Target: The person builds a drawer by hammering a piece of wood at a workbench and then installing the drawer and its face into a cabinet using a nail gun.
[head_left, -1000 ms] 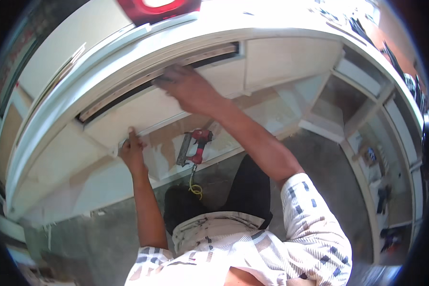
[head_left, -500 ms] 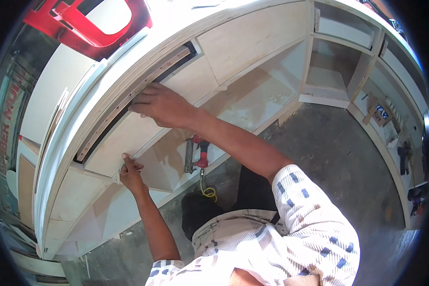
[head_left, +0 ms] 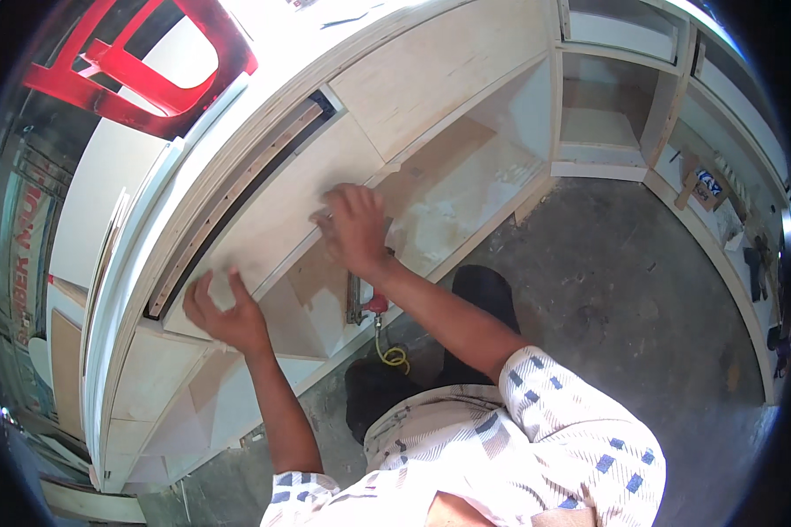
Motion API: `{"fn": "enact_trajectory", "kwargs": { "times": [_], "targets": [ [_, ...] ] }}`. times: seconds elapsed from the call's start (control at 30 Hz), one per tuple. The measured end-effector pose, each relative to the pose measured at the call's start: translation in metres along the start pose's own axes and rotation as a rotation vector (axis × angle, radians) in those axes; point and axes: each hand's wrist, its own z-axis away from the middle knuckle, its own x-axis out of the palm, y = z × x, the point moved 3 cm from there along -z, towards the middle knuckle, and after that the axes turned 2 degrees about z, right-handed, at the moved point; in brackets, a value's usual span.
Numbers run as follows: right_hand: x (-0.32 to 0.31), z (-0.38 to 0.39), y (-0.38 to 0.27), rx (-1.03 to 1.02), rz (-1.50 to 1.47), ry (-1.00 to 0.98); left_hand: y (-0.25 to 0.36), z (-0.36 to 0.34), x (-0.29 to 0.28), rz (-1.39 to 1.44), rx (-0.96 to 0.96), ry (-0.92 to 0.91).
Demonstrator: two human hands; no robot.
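A pale plywood drawer front (head_left: 277, 198) sits across a long opening in the curved cabinet, and a dark gap runs along its upper edge. Inside that gap shows a narrow wooden strip (head_left: 228, 206) dotted with small marks. My left hand (head_left: 228, 316), thumb and fingers spread, is over the panel's lower left end; whether it touches the wood I cannot tell. By the panel's lower edge, right of its middle, my right hand (head_left: 356, 228) is open and slightly blurred, holding nothing. A red and black nail gun (head_left: 360, 299) lies partly hidden behind my right forearm.
From the nail gun runs a coiled yellow hose (head_left: 394, 354). A red plastic stool (head_left: 163, 88) lies on the white top at the upper left. Open cubbies (head_left: 608, 114) continue to the right, with tools and a small carton (head_left: 703, 189) on a shelf. Concrete floor (head_left: 624, 281) lies below.
My right hand has left the panel's upper edge and moved down and right. My left hand has shifted up and left from the lower edge, its fingers spreading.
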Motion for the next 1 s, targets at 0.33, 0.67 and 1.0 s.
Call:
{"fn": "enact_trajectory", "kwargs": {
  "times": [0.33, 0.67, 1.0],
  "targets": [
    [-0.001, 0.039, 0.071, 0.880, -0.674, 0.365, 0.037, -0.040, 0.039, -0.090, 0.302, -0.228],
    [-0.036, 0.000, 0.105, 1.084, -0.830, 0.018, 0.035, -0.037, 0.045, -0.160, 0.332, -0.249],
    [-0.034, -0.017, 0.147, 0.891, -0.482, -0.061, 0.034, -0.038, 0.046, -0.150, 0.229, -0.343]
  ]
}}
